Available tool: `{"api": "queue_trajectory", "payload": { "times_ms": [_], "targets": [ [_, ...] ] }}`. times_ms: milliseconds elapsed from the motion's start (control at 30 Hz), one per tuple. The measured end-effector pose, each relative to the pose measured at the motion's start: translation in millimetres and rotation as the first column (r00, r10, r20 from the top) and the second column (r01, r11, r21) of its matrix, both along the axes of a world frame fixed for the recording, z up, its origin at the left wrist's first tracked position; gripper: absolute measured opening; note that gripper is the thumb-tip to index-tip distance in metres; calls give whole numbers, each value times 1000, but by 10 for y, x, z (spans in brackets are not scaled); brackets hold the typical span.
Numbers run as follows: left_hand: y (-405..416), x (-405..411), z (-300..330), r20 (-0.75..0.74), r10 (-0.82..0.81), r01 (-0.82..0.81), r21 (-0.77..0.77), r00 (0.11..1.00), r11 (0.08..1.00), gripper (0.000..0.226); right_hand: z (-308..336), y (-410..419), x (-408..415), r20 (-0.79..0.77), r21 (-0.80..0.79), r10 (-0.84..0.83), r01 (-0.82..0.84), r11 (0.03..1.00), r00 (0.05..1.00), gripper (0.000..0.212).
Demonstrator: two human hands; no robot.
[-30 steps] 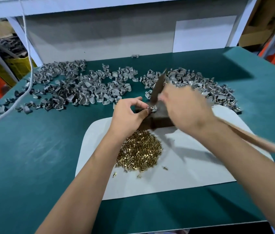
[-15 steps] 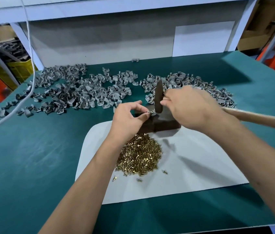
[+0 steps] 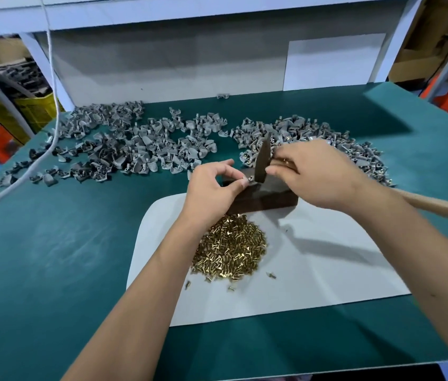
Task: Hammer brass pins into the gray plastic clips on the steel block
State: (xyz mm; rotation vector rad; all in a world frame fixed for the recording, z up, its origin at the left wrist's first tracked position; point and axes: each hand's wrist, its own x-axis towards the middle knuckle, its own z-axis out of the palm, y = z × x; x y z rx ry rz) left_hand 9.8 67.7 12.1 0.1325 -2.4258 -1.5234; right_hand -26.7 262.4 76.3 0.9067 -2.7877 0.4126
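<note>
1. No brand, label or writing can be read on anything on the bench.
2. The steel block [image 3: 265,198] is a dark, brownish slab lying on the far edge of a white sheet [image 3: 313,270], which lies on the green table [image 3: 52,257].
3. On the block's top, near its left end, sits a small gray plastic clip [image 3: 250,179]; it is too small to show whether a pin stands in it.
4. The left hand [image 3: 212,188] pinches that clip between thumb and forefinger, the other fingers curled.
5. The right hand [image 3: 316,174] is wrapped around the hammer [image 3: 262,160] close to its dark metal head, which stands upright with its lower face right at the clip; the wooden handle runs out to the right of the block.
6. Just in front of the block lies a heap of short, shiny brass pins [image 3: 231,248], with a few strays beside it.
7. Behind the block, loose gray clips [image 3: 135,144] spread in a wide band, one heap to the left, another to the right.
8. A white cable [image 3: 52,105] hangs down far left of the block.
</note>
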Motion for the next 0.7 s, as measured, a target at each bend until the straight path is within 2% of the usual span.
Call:
{"api": "queue_trajectory", "payload": {
  "times_ms": [67, 133, 200, 267, 367, 500, 600, 700],
  "targets": [
    [-6, 3, -14, 0, 3, -3, 29, 1000, 1000, 13, 47, 110, 10, 59, -17, 101, -100, 995, 993, 24],
    [-25, 0, -25, 14, 11, -12, 77, 1000, 997, 13, 97, 210, 30, 165, -68, 214, -205, 976, 963, 9],
    [-45, -5, -26, 24, 17, -20, 101, 1000, 995, 13, 110, 259, 90, 283, -43, 272, -271, 962, 920, 13],
    [-61, -13, -23, 26, 17, -20, 105, 1000, 994, 14, 66, 270, 145, 359, 61, 242, -281, 958, 901, 19],
    [-59, -9, -17, 24, 8, -11, 127, 1000, 992, 13, -14, 267, 196, 346, 226, 156, -244, 943, 925, 23],
    [-45, 7, -20, 24, 1, -3, 110, 1000, 994, 10, -25, 280, 212, 414, 230, 108, -219, 948, 904, 21],
    [-36, 12, -24, 12, -7, 6, 97, 1000, 995, 10, 25, 292, 182, 360, 189, 98, -176, 966, 928, 14],
    [-23, 18, -22, -2, -15, 15, 82, 1000, 996, 13, 51, 213, 129, 159, 12, 106, -109, 994, 981, 11]
  ]
}}
